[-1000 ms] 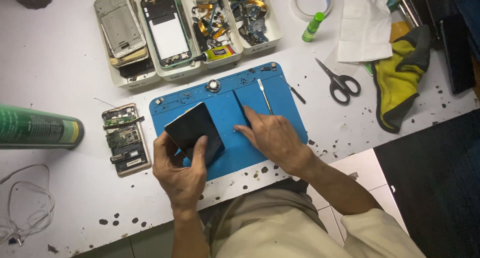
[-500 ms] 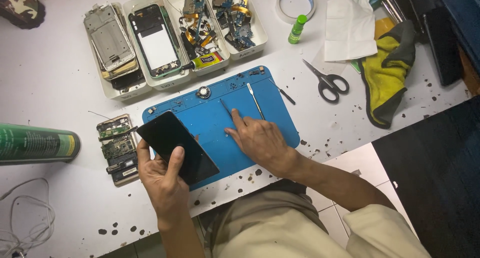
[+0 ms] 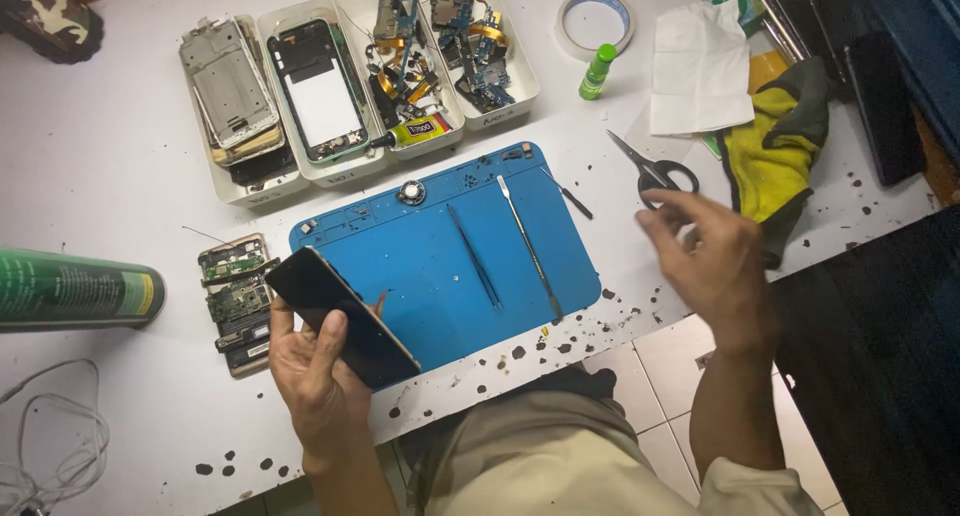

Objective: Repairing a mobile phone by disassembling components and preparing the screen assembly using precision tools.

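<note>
- Hands first: my left hand [image 3: 318, 376] is wrapped around a dark phone screen panel [image 3: 342, 315], thumb across its glass, fingers curled behind, holding it tilted over the near-left corner of the blue work mat [image 3: 440, 246].
- Right hand [image 3: 708, 259] hangs in the air off the mat's right edge, fingers loosely spread and gripping nothing, just near the black-handled scissors [image 3: 652, 168].
- On the mat I see tweezers [image 3: 475, 257] and a thin metal spudger [image 3: 531, 248] lying side by side, apart from each other, with a small round part [image 3: 411, 192] near the mat's far edge.
- Just left of the panel, an opened phone body [image 3: 237, 301] lies on the white table [image 3: 110, 186] with its circuit boards showing.
- Further left, a green spray can [image 3: 75, 289] on its side; a white cable [image 3: 50, 446] coils near the table's corner.
- Far side: white trays [image 3: 350, 76] with phone frames and loose boards, a yellow glue tube among them.
- To the right: a tape roll [image 3: 596, 21], a small green bottle [image 3: 597, 71], white paper [image 3: 701, 68] and a yellow-grey cloth [image 3: 775, 141].
</note>
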